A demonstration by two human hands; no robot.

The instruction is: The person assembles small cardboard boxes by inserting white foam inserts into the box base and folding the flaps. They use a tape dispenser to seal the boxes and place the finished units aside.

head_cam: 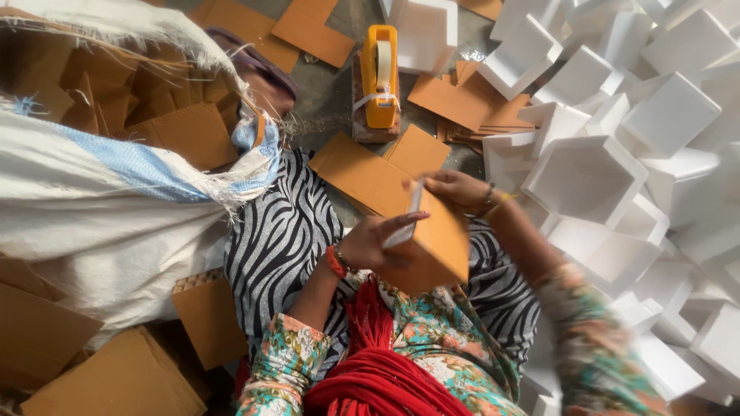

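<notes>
Red scarf lowest — both hands, left and right, grip a brown cardboard box.

A box sits between both hands over her lap; tape dispenser ahead on the floor, sack left, foam trays right

Orange cardboard-wrapped block, tilted, over lap
</notes>
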